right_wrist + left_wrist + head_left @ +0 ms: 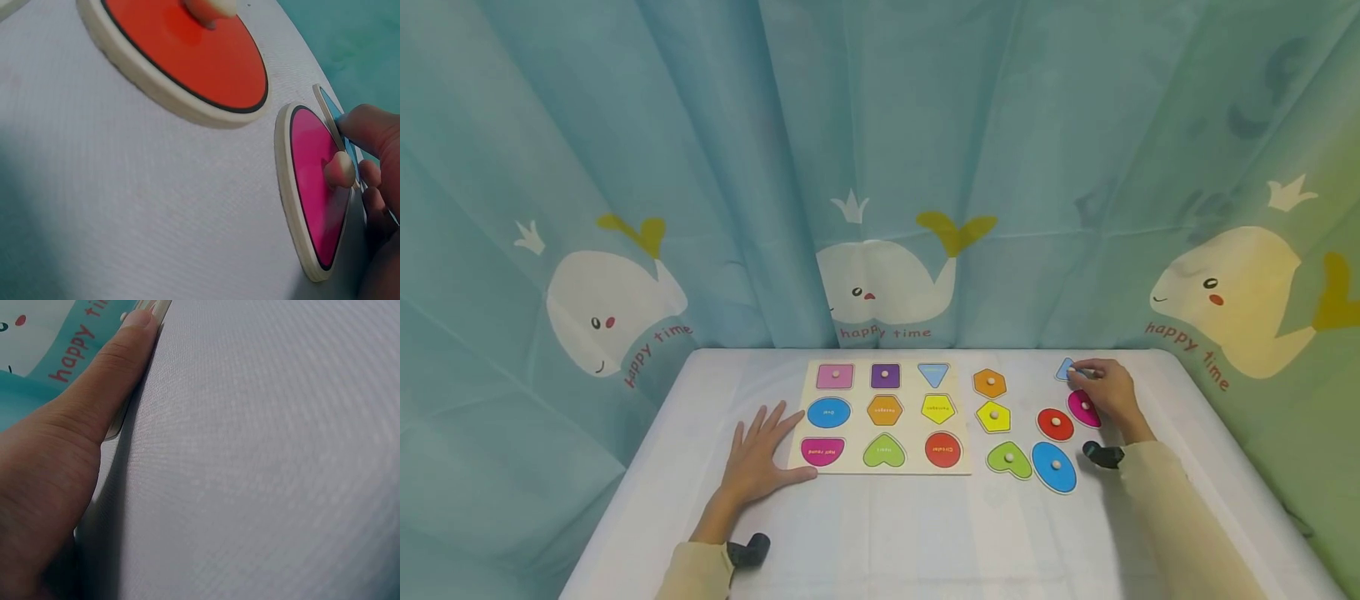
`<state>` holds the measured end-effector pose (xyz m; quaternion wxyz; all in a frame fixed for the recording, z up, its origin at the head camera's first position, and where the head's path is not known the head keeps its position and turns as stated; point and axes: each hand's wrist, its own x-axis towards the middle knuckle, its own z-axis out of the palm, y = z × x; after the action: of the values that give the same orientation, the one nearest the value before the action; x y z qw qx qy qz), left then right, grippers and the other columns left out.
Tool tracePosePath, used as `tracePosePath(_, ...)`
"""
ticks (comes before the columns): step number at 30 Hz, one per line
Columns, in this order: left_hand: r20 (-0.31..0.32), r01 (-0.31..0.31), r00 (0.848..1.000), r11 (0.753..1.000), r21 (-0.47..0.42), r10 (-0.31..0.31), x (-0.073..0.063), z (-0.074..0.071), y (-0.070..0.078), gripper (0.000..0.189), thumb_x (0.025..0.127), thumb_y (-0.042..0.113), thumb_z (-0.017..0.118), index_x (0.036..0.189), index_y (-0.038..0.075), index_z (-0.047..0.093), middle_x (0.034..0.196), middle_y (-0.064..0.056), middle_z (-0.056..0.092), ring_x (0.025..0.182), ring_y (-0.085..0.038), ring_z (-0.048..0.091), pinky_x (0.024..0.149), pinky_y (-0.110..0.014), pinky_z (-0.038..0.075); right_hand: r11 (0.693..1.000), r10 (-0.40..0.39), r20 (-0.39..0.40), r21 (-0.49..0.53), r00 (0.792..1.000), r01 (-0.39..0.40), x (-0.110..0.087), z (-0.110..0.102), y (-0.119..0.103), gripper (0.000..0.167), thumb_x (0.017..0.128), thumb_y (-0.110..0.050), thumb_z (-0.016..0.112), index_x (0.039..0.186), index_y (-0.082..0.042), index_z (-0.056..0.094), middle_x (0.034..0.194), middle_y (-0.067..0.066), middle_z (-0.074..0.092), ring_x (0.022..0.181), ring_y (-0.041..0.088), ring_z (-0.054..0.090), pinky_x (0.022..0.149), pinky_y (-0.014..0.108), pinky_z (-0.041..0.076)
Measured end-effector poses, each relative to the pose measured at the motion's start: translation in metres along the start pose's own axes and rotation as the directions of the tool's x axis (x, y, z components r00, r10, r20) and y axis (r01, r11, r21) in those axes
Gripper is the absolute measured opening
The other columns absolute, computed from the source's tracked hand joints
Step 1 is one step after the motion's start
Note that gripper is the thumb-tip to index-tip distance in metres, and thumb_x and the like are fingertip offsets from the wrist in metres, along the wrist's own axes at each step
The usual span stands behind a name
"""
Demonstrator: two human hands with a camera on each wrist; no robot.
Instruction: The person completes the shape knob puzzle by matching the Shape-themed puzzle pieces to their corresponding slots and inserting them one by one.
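- Light-blue triangular wooden piece (pixel 1063 367), one: at the worktop's far edge, right of the board; right hand (pixel 1107 385) grasps it, thumb and finger pinching at the knob. Lifted or flat: can't tell.
- Nearest it: one magenta half-round knobbed piece (pixel 1088 417), just under the right hand.
- Other loose knobbed pieces, one each: red circle (pixel 1047 425), blue oval (pixel 1054 482), green heart (pixel 1017 469), yellow pentagon (pixel 988 422), orange hexagon (pixel 988 394). Loose total, triangle included: seven.
- Pale wooden puzzle board (pixel 862 377), one: nine places, three by three.
- Done: two filled, pink square (pixel 835 383) and purple square (pixel 884 383), knobs showing.
- Left: seven printed places without pieces, matching the seven loose ones by shape and colour. Judged early on, two of nine.
- Left hand (pixel 751 467): grasping nothing, fingers spread, resting at the board's left side, thumb against its near edge.
- White worktop (pixel 917 537), one.
- Behind: blue-green curtain (pixel 895 108), three printed whales.
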<state>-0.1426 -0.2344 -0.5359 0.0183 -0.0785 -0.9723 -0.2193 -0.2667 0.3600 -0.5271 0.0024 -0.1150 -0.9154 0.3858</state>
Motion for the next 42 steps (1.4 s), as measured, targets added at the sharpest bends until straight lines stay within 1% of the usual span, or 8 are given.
tracePosePath(9,-0.01,0.0,1.0,1.0,0.017,0.0,0.0,0.0,-0.001,0.103,0.069,0.065,0.082,0.154,0.02,0.048,0.167,-0.015,0.03,0.154,-0.046,0.015,0.118,-0.073,0.005,1.0,-0.004,-0.021,0.01,1.0,0.004,-0.003,-0.001,-0.006,0.04,0.101,-0.021,0.062,0.132,0.005,0.063,0.146,0.034,0.041,0.134,0.058,0.039,0.108,0.067,0.041)
tracePosePath(17,-0.028,-0.013,1.0,1.0,0.01,0.014,0.0,0.001,-0.002,0.102,0.069,0.065,0.083,0.154,0.02,0.049,0.166,-0.015,0.032,0.154,-0.046,0.016,0.118,-0.074,0.006,1.0,0.028,-0.025,0.008,0.999,-0.028,-0.001,-0.001,-0.006,0.042,0.102,-0.025,0.063,0.133,0.003,0.062,0.148,0.034,0.041,0.135,0.056,0.038,0.109,0.065,0.041)
tracePosePath(25,-0.018,-0.009,1.0,1.0,-0.006,0.009,-0.002,0.0,-0.001,0.101,0.07,0.063,0.083,0.154,0.019,0.049,0.166,-0.016,0.031,0.154,-0.047,0.015,0.118,-0.073,0.004,0.998,0.052,-0.062,0.023,0.997,-0.051,-0.003,0.002,-0.007,0.041,0.102,-0.026,0.065,0.131,0.003,0.064,0.139,0.031,0.05,0.126,0.049,0.046,0.104,0.058,0.048)
tracePosePath(27,-0.017,-0.008,1.0,1.0,-0.012,0.008,-0.003,0.0,-0.001,0.101,0.07,0.062,0.083,0.154,0.018,0.049,0.166,-0.016,0.031,0.154,-0.047,0.015,0.118,-0.073,0.004,0.997,0.068,-0.064,0.031,0.996,-0.066,-0.004,0.003,-0.006,0.042,0.102,-0.027,0.065,0.132,0.002,0.064,0.138,0.03,0.051,0.125,0.048,0.048,0.102,0.055,0.05)
tracePosePath(32,-0.01,-0.008,1.0,1.0,-0.018,0.008,-0.002,0.0,0.0,0.1,0.07,0.062,0.083,0.153,0.018,0.05,0.166,-0.017,0.032,0.154,-0.047,0.015,0.118,-0.074,0.004,0.995,0.097,-0.068,0.036,0.993,-0.094,-0.005,0.006,-0.005,0.042,0.101,-0.026,0.065,0.133,0.002,0.063,0.135,0.029,0.054,0.12,0.045,0.055,0.098,0.051,0.055)
tracePosePath(35,0.003,-0.013,1.0,1.0,-0.012,0.013,-0.001,0.001,0.0,0.1,0.071,0.062,0.083,0.154,0.018,0.049,0.165,-0.017,0.032,0.154,-0.047,0.015,0.118,-0.074,0.005,0.995,0.095,-0.076,0.027,0.993,-0.093,-0.006,0.007,-0.004,0.041,0.102,-0.025,0.065,0.132,0.002,0.064,0.134,0.03,0.055,0.119,0.045,0.055,0.097,0.052,0.056)
tracePosePath(37,0.007,-0.014,1.0,1.0,-0.013,0.015,-0.001,0.001,0.0,0.1,0.071,0.062,0.083,0.153,0.018,0.049,0.165,-0.017,0.032,0.154,-0.047,0.016,0.118,-0.074,0.005,0.996,0.084,-0.076,0.023,0.994,-0.082,-0.007,0.006,-0.005,0.041,0.102,-0.025,0.065,0.133,0.002,0.063,0.137,0.031,0.053,0.122,0.048,0.052,0.1,0.054,0.054)
tracePosePath(42,0.007,-0.016,1.0,1.0,-0.014,0.016,0.0,-0.001,-0.001,0.099,0.071,0.061,0.084,0.153,0.017,0.049,0.165,-0.018,0.032,0.153,-0.048,0.016,0.117,-0.075,0.005,1.0,0.01,-0.052,0.016,0.999,-0.01,-0.011,0.003,-0.014,0.043,0.101,-0.025,0.064,0.133,0.003,0.062,0.144,0.034,0.046,0.128,0.053,0.047,0.101,0.061,0.05)
